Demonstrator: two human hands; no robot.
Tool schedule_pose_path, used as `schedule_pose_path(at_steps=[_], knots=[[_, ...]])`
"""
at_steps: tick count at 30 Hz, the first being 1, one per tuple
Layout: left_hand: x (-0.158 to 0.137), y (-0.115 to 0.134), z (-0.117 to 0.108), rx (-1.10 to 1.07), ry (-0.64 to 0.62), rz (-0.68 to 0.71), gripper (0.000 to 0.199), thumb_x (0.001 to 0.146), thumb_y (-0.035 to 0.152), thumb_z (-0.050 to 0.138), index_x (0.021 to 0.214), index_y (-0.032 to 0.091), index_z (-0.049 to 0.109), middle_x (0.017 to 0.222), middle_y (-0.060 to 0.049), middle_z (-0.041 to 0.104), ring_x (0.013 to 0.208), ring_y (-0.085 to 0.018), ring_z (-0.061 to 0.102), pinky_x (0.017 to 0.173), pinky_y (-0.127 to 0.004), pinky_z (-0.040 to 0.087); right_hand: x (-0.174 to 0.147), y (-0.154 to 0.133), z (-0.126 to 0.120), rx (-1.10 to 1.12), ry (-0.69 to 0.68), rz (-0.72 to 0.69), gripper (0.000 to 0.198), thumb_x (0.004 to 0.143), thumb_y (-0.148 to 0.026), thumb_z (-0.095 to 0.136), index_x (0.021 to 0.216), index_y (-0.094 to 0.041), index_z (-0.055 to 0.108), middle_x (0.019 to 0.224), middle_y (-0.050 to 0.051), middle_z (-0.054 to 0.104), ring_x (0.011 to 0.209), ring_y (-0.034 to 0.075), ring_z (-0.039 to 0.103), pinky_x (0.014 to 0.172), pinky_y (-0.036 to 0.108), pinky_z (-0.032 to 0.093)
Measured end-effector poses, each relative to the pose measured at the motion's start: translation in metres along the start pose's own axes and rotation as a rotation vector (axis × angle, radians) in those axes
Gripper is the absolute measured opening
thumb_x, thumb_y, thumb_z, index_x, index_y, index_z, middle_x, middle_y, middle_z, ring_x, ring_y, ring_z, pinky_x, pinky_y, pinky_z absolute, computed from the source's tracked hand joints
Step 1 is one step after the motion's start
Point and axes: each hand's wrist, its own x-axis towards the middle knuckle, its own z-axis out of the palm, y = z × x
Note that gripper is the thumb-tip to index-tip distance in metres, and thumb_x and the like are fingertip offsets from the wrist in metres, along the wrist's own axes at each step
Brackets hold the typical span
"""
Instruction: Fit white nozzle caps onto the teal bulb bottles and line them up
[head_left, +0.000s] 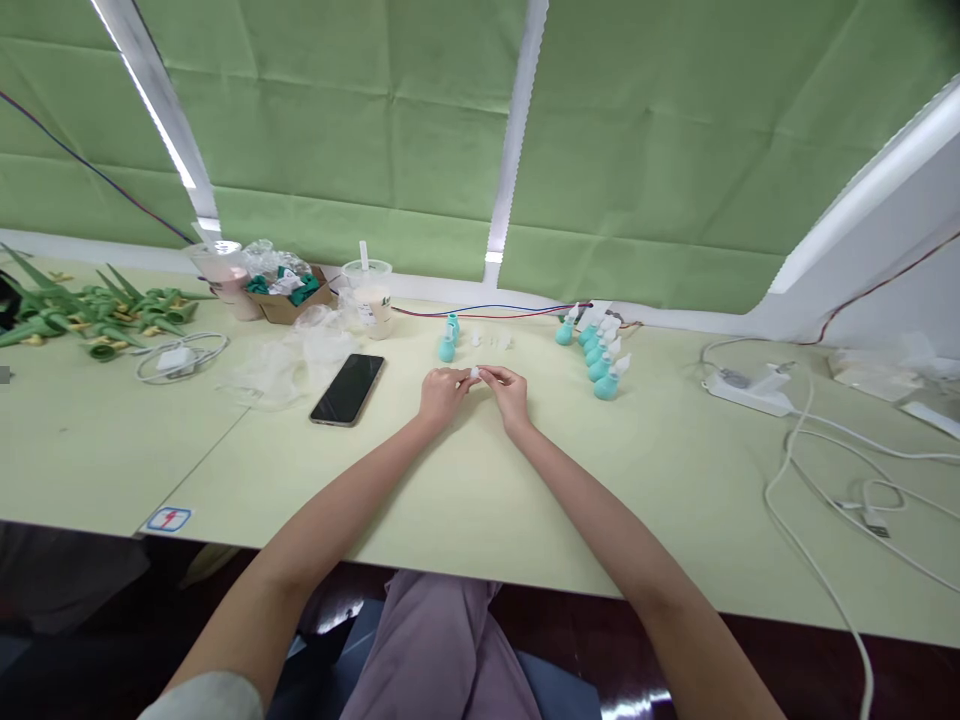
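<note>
Both my hands meet at the middle of the table, fingertips pinched around a small white piece [475, 373]. My left hand [442, 393] grips it from the left, and my right hand [507, 391] from the right; too little of it shows to tell its kind. Just beyond my hands lie several small white parts [491, 341]. Behind my left hand stand a few small teal bulb-shaped pieces [447, 349]. Off to the right is a row of teal bulbs with white pointed tips [607, 384].
A black phone [348, 390] lies left of my hands, near crumpled clear plastic [300, 355]. Drink cups [373, 305] and a cardboard box [289, 306] stand behind it. Green spiky objects [97, 310] fill the far left. A power strip [748, 392] and white cables [787, 460] lie right.
</note>
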Motion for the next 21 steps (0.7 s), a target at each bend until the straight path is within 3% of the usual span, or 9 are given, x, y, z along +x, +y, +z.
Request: schedule_pose_path(at_steps=[3,9,13,16,21], knots=[[0.002,-0.003,-0.002,-0.019,0.008,-0.044,0.031,0.090,0.038,0.051,0.072,0.020,0.069,0.064,0.000,0.068,0.061,-0.013,0.056,0.064,-0.024,0.034,0.005,0.007,-0.006,-0.095,0.081,-0.003,0.031,0.076,-0.043,0.060,0.088,-0.018,0.072,0.096,0.007,0.073,0.086,0.020,0.063,0.079,0.032,0.049],[0.009,-0.018,-0.002,-0.103,0.019,-0.223,0.031,0.091,0.032,0.048,0.071,0.019,0.067,0.074,-0.001,0.070,0.066,-0.016,0.058,0.063,-0.026,0.035,0.021,0.006,-0.030,-0.467,0.148,-0.050,0.023,0.077,-0.026,0.055,0.092,-0.020,0.071,0.101,0.004,0.072,0.071,0.016,0.058,0.078,0.031,0.045],[0.011,-0.024,-0.002,-0.092,0.009,-0.256,0.033,0.092,0.019,0.038,0.076,0.019,0.067,0.081,-0.003,0.069,0.076,-0.018,0.060,0.065,-0.026,0.036,0.028,0.005,-0.039,-0.587,0.023,-0.078,0.026,0.075,-0.022,0.057,0.098,-0.021,0.070,0.097,0.002,0.071,0.067,0.014,0.054,0.074,0.029,0.044],[0.012,-0.026,-0.006,-0.109,0.040,-0.308,0.034,0.091,0.016,0.037,0.077,0.019,0.068,0.083,-0.003,0.069,0.079,-0.018,0.060,0.068,-0.026,0.037,0.029,0.009,-0.033,-0.649,-0.116,-0.047,0.031,0.076,-0.023,0.060,0.105,-0.024,0.067,0.098,0.000,0.069,0.066,0.013,0.053,0.072,0.027,0.045],[0.012,-0.028,-0.013,-0.194,0.097,-0.434,0.027,0.090,0.025,0.046,0.084,0.020,0.072,0.079,-0.001,0.071,0.073,-0.017,0.060,0.067,-0.026,0.037,0.041,0.013,-0.004,-0.923,-0.248,-0.066,0.032,0.081,-0.026,0.061,0.112,-0.027,0.063,0.106,0.000,0.067,0.094,0.018,0.058,0.083,0.030,0.043]])
